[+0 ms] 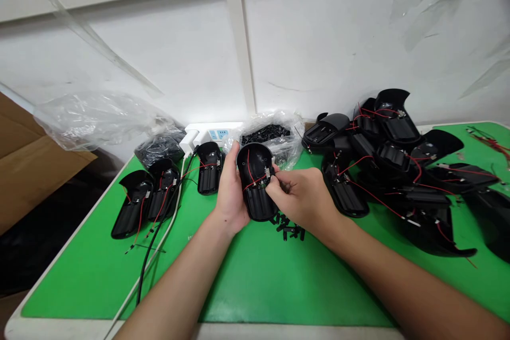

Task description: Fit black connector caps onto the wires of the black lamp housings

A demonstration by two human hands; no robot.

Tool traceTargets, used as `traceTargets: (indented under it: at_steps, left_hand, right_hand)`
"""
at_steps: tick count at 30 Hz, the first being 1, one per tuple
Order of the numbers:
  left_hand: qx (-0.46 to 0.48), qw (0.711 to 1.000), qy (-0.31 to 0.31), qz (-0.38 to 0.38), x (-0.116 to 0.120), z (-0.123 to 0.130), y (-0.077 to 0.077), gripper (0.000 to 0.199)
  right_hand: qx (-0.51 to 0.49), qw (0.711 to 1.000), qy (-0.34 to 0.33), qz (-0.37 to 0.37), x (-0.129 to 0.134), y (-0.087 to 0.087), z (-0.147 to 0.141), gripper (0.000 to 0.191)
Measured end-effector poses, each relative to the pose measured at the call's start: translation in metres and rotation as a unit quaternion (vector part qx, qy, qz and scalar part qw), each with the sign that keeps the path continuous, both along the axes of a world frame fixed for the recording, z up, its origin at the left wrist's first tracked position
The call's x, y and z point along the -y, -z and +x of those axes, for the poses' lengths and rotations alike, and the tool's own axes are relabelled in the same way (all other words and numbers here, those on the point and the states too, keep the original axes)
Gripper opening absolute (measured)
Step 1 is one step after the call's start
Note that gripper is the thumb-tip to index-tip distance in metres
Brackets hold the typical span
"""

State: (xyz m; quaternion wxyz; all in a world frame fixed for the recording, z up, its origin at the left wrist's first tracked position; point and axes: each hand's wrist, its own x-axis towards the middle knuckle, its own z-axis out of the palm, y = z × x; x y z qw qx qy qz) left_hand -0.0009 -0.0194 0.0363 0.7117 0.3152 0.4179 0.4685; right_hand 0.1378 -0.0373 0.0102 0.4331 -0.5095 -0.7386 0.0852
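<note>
In the middle of the head view, a black plastic housing (260, 204) with red wires and a small circuit board is held upright above the table. My left hand (232, 196) grips it along its left side, thumb up against the edge. At its right edge, by a small white connector, my right hand (300, 194) is closed in a pinch. What lies between those fingertips is hidden or too small to make out. Just below the housing, several small black plastic pieces (292, 231) lie on the green table mat (255, 281).
Similar wired housings (133, 207) lie at the left, and a large heap of them (398, 159) covers the right. Behind stand an open plastic bag (295, 151) of small black parts and a white power strip (215, 132). Cables (159, 234) run down the left; loose red wires (488, 141) lie far right.
</note>
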Motion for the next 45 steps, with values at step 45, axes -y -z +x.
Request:
traceTargets:
  at_steps: [45]
  left_hand:
    - [-0.053, 0.968, -0.182, 0.163, 0.000, 0.004, 0.011, 0.072]
  right_hand:
    - [-0.165, 0.977, -0.014, -0.134, 0.002, 0.002, -0.006, 0.040]
